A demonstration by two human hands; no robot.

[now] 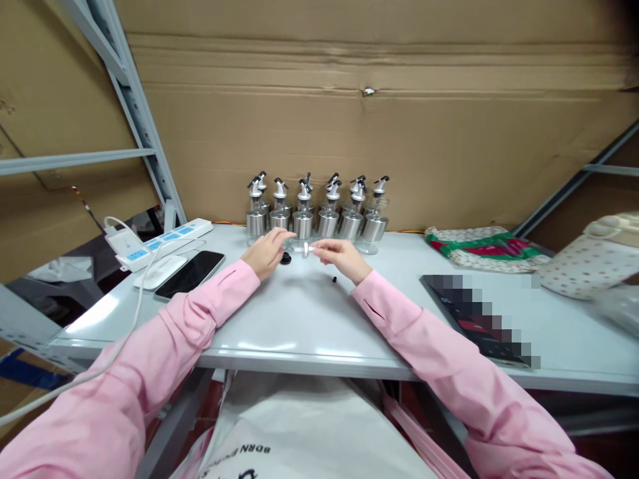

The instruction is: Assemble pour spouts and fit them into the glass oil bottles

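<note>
My right hand (pixel 344 258) is closed in a pinch on a small whitish-silver spout piece (pixel 306 249), held just above the table between my hands. My left hand (pixel 269 251) is close to the piece's other side, palm down, fingers stretched forward and thumb hidden. Whether it touches the piece I cannot tell. Beside its fingers is a black ring-shaped part (pixel 285 258) on the table. A tiny black cap (pixel 334 279) lies under my right hand. Behind both hands stand several steel-and-glass bottles (pixel 327 223), most with silver-and-black pourer tops; one at the right end shows a bare glass neck (pixel 383 203).
The white table (pixel 279 319) runs against a cardboard wall (pixel 399 133). At left are a power strip (pixel 164 243), a phone (pixel 190 274) and a white cable (pixel 132 319). On the right lie a dark flat package (pixel 464 313), a green-red bag (pixel 489 247) and a dotted cloth item (pixel 589 263).
</note>
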